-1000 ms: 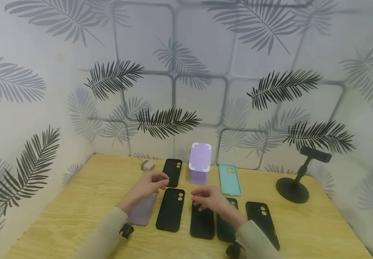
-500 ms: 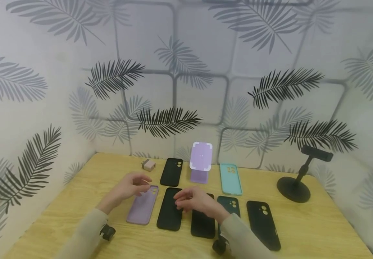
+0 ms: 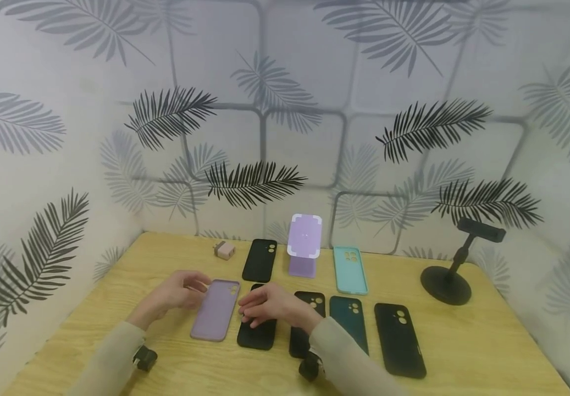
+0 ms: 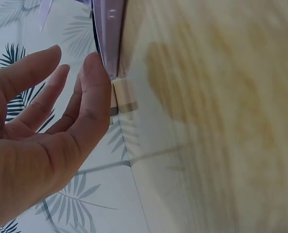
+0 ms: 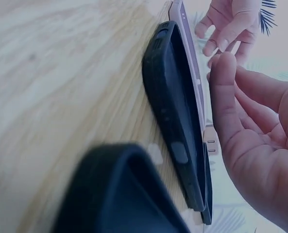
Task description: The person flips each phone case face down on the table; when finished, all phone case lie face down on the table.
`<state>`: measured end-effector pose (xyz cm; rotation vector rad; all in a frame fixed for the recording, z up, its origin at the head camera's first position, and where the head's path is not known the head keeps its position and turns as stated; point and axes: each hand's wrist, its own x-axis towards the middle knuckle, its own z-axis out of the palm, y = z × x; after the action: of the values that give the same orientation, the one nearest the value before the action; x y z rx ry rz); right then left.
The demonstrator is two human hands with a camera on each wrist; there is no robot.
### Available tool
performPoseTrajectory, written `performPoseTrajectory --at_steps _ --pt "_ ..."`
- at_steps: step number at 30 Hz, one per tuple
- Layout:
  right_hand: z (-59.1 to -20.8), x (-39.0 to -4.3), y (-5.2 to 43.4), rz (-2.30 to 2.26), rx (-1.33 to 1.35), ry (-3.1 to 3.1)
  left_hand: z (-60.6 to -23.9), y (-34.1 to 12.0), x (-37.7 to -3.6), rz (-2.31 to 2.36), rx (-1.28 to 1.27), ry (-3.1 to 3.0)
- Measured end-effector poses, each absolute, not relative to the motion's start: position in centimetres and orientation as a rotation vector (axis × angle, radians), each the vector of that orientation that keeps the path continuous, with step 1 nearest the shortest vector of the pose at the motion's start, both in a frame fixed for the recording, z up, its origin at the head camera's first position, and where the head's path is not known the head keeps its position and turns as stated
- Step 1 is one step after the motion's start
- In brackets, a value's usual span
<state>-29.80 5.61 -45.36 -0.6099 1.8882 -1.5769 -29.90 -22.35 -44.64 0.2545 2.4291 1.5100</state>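
A light purple phone case (image 3: pixel 214 312) lies flat on the wooden table. My left hand (image 3: pixel 178 294) is at its left side, fingers loosely bent and holding nothing. In the left wrist view, a fingertip of that hand (image 4: pixel 46 131) is right at the edge of the purple case (image 4: pixel 113 29). My right hand (image 3: pixel 275 307) hovers over a black phone case (image 3: pixel 256 336), hiding its upper part. The right wrist view shows the right hand (image 5: pixel 260 136) with relaxed fingers and nothing in them, beside the black case's rim (image 5: pixel 165 97).
Black (image 3: pixel 306 344), dark green (image 3: pixel 350 319) and another black case (image 3: pixel 400 341) lie to the right. Behind are a black case (image 3: pixel 260 261), a purple stand (image 3: pixel 304 236), a turquoise case (image 3: pixel 350 269), a charger plug (image 3: pixel 225 250) and a black phone holder (image 3: pixel 447 285). A patterned wall closes the back.
Both hands have moved left. The left hand has gone from above the purple case to its left side; the right hand has passed from one black case to the black case beside the purple one.
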Motion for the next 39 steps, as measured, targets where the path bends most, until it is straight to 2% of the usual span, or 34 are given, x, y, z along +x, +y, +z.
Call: performPoseTrajectory --at_steps 23,39 --pt "-45.2 -30.4 3.2 -1.448 -0.511 1.936 -44.4 -22.4 -29.4 1.496 0.104 2.298" --pt "-45.2 -31.0 2.2 -1.469 -0.484 1.766 -43.9 -23.8 -30.4 1.665 0.252 2.103"
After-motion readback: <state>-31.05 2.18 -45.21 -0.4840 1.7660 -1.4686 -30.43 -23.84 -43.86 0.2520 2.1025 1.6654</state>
